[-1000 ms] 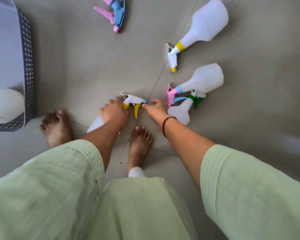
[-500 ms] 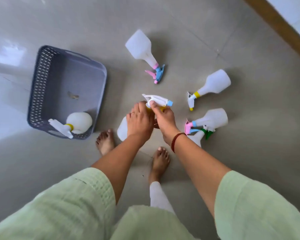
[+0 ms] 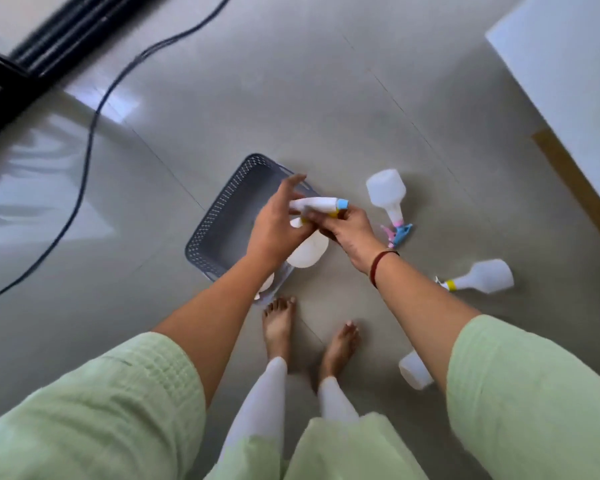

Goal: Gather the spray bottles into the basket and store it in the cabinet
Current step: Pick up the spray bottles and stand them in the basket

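I hold a white spray bottle (image 3: 309, 252) with a yellow trigger and blue nozzle above the right rim of the grey perforated basket (image 3: 219, 220). My right hand (image 3: 347, 228) grips its spray head. My left hand (image 3: 276, 225) rests against the neck with its fingers stretched out and apart. Another white bottle (image 3: 266, 288) lies in the basket's near end, mostly hidden by my left forearm. On the floor lie a bottle with a pink and blue trigger (image 3: 387, 192), one with a yellow collar (image 3: 484, 280), and one partly hidden behind my right arm (image 3: 414, 374).
My bare feet (image 3: 278, 323) stand just in front of the basket. A black cable (image 3: 87, 143) curves across the tiled floor at the left. Dark furniture (image 3: 11, 64) fills the top left. A white panel with a wooden strip (image 3: 568, 81) runs along the right.
I have risen from a crouch and lifted the yellow-trigger bottle off the floor, carrying it left over the basket. My left hand's fingers have loosened from it.
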Available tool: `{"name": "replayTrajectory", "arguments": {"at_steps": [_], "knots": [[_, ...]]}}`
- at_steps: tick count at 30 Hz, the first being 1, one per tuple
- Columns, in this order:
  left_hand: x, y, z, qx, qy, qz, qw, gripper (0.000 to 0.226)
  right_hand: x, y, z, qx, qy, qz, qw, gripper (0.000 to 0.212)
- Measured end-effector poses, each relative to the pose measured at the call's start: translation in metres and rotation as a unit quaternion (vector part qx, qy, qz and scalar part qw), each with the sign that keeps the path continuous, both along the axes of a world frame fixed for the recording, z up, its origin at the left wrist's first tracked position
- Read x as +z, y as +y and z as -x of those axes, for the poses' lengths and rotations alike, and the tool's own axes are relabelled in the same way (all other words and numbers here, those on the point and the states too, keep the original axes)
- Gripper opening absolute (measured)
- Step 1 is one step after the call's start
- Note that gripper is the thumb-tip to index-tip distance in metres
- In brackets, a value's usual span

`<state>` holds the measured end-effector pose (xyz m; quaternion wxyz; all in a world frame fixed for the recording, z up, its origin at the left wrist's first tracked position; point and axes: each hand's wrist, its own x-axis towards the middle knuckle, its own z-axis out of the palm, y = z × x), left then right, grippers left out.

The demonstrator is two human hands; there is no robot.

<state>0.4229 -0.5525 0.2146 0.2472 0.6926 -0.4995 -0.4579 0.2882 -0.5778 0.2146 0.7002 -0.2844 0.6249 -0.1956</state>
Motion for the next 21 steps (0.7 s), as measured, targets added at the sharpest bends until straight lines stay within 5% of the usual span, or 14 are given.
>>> {"name": "replayTrajectory", "arguments": {"at_steps": [3,6,10,14,21], "knots": [[-0.001,-0.001,-0.045,-0.041,-0.128,0.041,0.99,0.037,-0.002,-0.017,-0.04,0.07,0.006,0.006,0.998,0.025],[-0.011,0.002,-0.08,-0.037,-0.207,0.032,0.977,0.03,-0.011,-0.031,-0.077,0.126,-0.002,0.015,0.992,0.055],[-0.025,0.016,-0.111,0.078,-0.243,-0.071,0.964,0.032,-0.027,-0.037,-0.102,0.226,0.076,0.033,0.971,0.081],[-0.039,0.038,-0.135,0.206,-0.217,-0.174,0.938,0.035,-0.043,-0.025,-0.095,0.237,0.145,0.022,0.961,0.061],[-0.069,0.071,-0.137,0.278,-0.186,-0.252,0.908,0.038,-0.074,0.008,-0.053,0.177,0.224,-0.002,0.958,0.043]]}}
